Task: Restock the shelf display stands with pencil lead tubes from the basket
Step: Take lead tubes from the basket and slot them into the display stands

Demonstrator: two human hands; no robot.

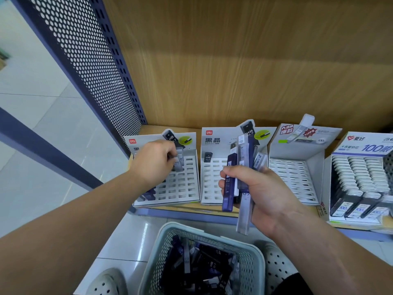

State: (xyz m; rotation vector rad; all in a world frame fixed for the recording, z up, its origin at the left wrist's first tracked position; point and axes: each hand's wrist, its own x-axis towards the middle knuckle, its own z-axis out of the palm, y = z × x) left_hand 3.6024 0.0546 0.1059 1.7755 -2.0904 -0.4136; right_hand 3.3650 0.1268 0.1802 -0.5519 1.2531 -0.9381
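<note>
Left grip (155,160) pinches grey lead tube (179,166), tube end at slot near back of left display stand (182,190). Right grip (262,194) curled tight round bunch of tubes (241,167), up in front of middle stand (209,182). More tubes in basket (158,250) on floor. Best way, I think: hold tube straight, line up with hole, push softly till it sits.

A wood-grain back panel (234,60) meets a perforated blue upright (85,60) above pale tiles (42,128).
</note>
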